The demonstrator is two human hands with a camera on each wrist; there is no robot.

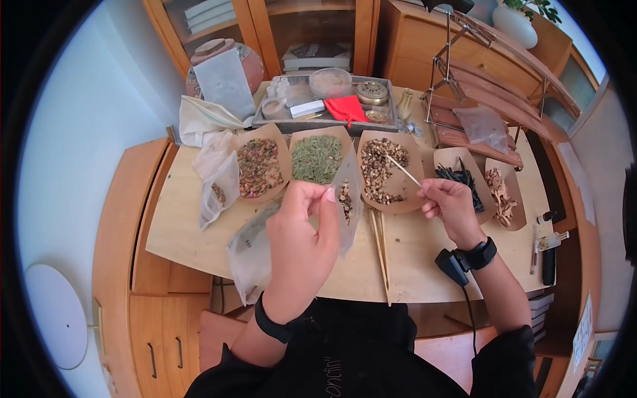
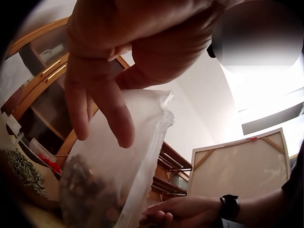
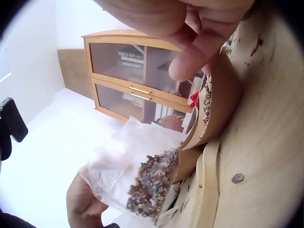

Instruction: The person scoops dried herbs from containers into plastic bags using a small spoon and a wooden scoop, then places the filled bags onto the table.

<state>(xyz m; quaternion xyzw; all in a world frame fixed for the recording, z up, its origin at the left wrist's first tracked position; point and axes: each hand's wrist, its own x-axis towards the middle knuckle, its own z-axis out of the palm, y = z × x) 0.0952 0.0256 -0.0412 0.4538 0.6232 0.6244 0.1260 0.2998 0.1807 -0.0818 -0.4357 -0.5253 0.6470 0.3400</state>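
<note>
My left hand [image 1: 302, 235] pinches the top of a translucent pouch [image 1: 351, 174] between thumb and fingers. Chopped brown dried pieces [image 3: 152, 185] fill its lower part. In my right hand [image 1: 454, 205], thumb and fingers pinch a thin pale stick [image 1: 403, 169]. The stick slants over a brown paper tray [image 1: 413, 156], its far end among the chopped brown dried pieces [image 1: 375, 169] there. The pouch hangs just left of this tray in the head view. The left wrist view shows the pouch close up, with my right hand beyond it.
Other paper trays hold dried petals [image 1: 260, 166], green herb [image 1: 317, 158], dark strips [image 1: 458, 176] and pale curled slices [image 1: 499, 199]. Wooden tongs [image 1: 380, 255] lie at the table's front edge. More pouches [image 1: 251, 255] lie left. Behind stand a grey tray [image 1: 292, 124] and a wooden rack [image 1: 474, 136].
</note>
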